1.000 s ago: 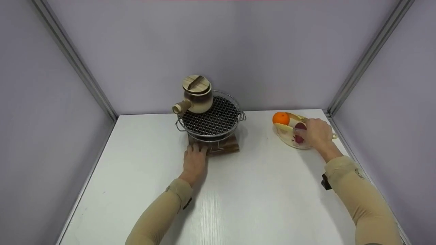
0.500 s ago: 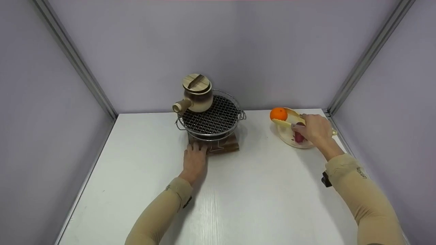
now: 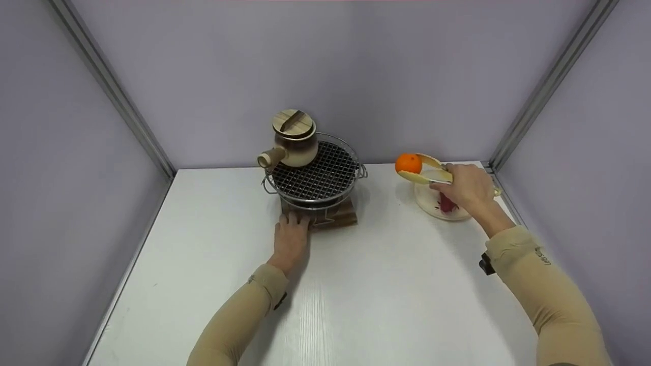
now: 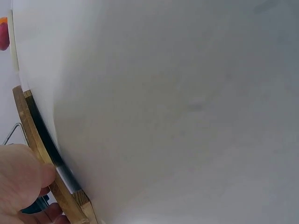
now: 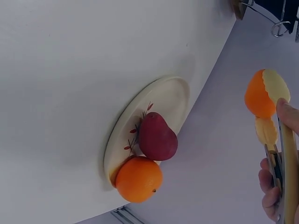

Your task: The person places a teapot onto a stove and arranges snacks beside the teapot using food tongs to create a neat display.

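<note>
My right hand (image 3: pixel 472 189) grips pale yellow tongs (image 3: pixel 414 177), whose scalloped tips hold an orange (image 3: pixel 408 163) in the air, left of and above a cream plate (image 3: pixel 427 207). On that plate a dark red, pear-shaped fruit (image 5: pixel 156 137) and a second orange (image 5: pixel 139 179) lie side by side in the right wrist view; my hand hides this second orange from the head view. My left hand (image 3: pixel 291 241) holds the front edge of a wooden base (image 3: pixel 343 218) under the round grill. Its thumb presses on the wood (image 4: pixel 37 133) in the left wrist view.
A round wire grill (image 3: pixel 315 178) with side handles stands over the wooden base. On its back left sits a brown and cream pot (image 3: pixel 299 152) with a wooden lid (image 3: pixel 292 123) and side handle. Walls (image 3: pixel 356 76) enclose the white table (image 3: pixel 376 284) at the back and sides.
My right hand has lifted the orange in the tongs off the plate, moving it up and to the left. The left hand stays on the wooden base.
</note>
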Motion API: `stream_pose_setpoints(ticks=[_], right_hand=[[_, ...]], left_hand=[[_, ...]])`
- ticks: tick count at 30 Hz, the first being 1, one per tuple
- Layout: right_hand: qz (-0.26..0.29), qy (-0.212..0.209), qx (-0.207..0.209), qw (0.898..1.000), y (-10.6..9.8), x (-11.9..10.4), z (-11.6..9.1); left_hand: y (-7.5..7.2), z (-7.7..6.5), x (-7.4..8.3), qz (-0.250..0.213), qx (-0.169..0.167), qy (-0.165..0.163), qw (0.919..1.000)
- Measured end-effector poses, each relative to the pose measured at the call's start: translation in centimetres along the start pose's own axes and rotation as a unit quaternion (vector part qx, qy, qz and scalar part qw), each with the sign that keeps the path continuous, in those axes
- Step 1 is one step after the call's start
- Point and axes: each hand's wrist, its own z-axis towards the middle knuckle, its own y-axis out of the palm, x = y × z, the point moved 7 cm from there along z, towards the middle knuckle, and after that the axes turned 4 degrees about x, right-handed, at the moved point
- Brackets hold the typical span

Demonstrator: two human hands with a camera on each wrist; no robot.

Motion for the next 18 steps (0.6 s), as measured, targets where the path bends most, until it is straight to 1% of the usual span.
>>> stream_pose_setpoints(ticks=[7,18], right_hand=[[0.002,-0.001,0.005,1.0,-0.9,-1.2,-0.1],[0.013,-0.015,0.002,1.0,-2.0,-3.0,-0.1]], left_hand=[[0.2,-0.1,0.0,0.023,-0.018,-0.002,0.9996],[0.4,0.0,-0.1,0.018,-0.026,-0.005,0.9995]])
